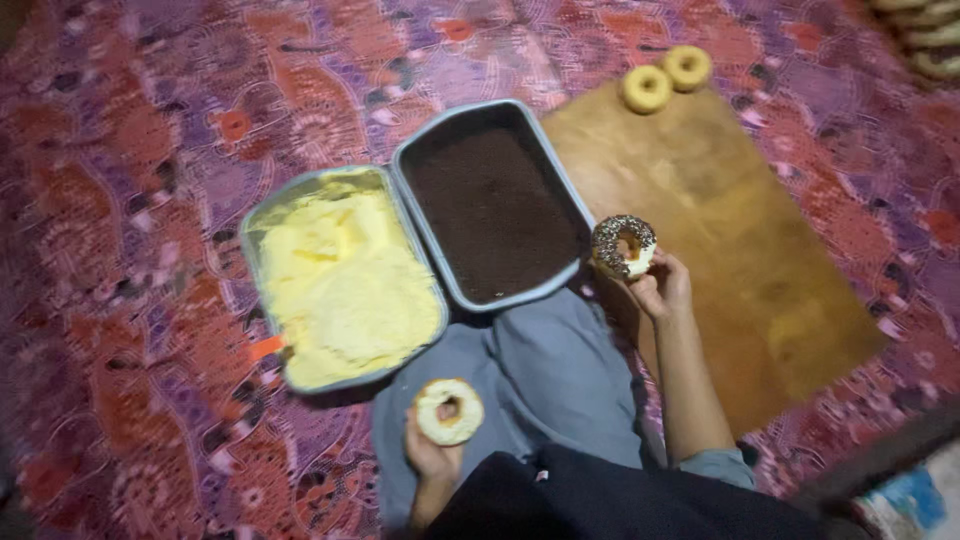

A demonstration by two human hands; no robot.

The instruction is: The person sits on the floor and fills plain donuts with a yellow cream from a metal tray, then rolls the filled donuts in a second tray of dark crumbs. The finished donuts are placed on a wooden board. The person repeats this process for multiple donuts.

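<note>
1. I am seeing my right hand holding up a donut with dark sprinkles on top. The fingers are curling shut around its lower side.
2. That donut is hanging right at the corner of the sprinkle tray, just touching its rim.
3. My left hand is gripping a creamy donut with fingers closed under it, down near my lap.
4. The cream tray is sitting beside the sprinkle tray, their long edges touching.
5. A brown board is lying to the right with lots of open room in the middle.
6. Two plain donuts are sitting at its far edge, side by side.
7. Everything is resting on a purple and red flowery cloth that is spreading out on all sides.
</note>
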